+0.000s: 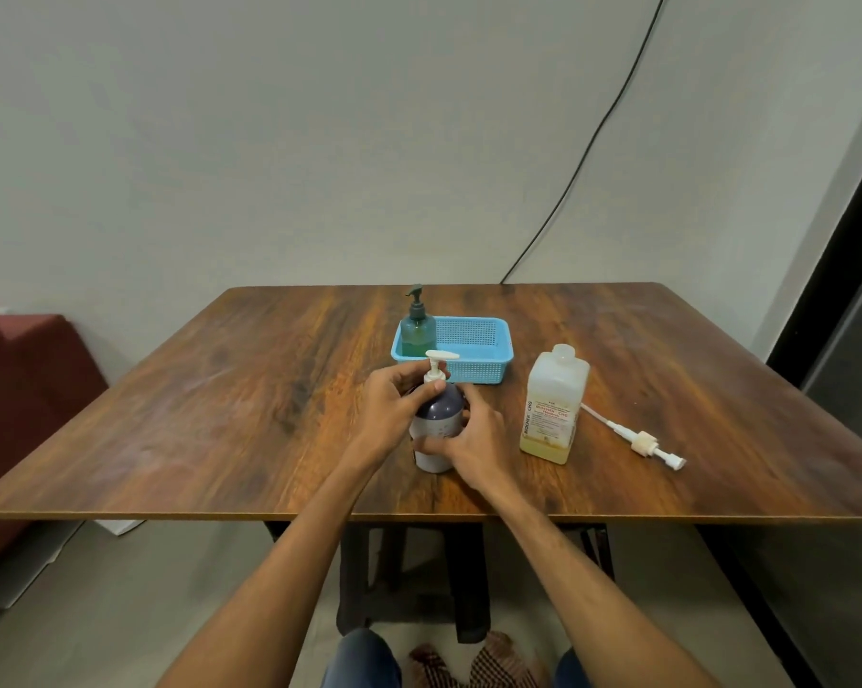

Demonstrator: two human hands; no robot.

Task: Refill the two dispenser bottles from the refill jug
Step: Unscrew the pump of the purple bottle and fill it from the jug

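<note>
Step in hand, as I judged it: opening the first dispenser. The dark purple plastic pump bottle with a white pump head [436, 424] stood upright on the brown wood-grain surface [220, 414], toward the middle of its near edge. My left hand [394, 404] was closed around the collar under the pump, thumb pressed on the bottle's shoulder. My right hand [468, 439] gripped the lower body, fingers wrapped across the pale label.

The pump head looked seated, nozzle pointing right. Next move would call for a steady counter-hold from the right hand while the left twists the collar free, then a straight lift to clear the dip tube.

The translucent rectangular refill jug with yellowish liquid in its lower part [553, 409] stood just right of the bottle, its cap on. A loose white pump with dip tube [642, 441] lay beyond it, toward the right edge. The green-tinted pump bottle [417, 327] stood in the left end of the blue perforated plastic basket [478, 365], nearer the far edge.
</note>
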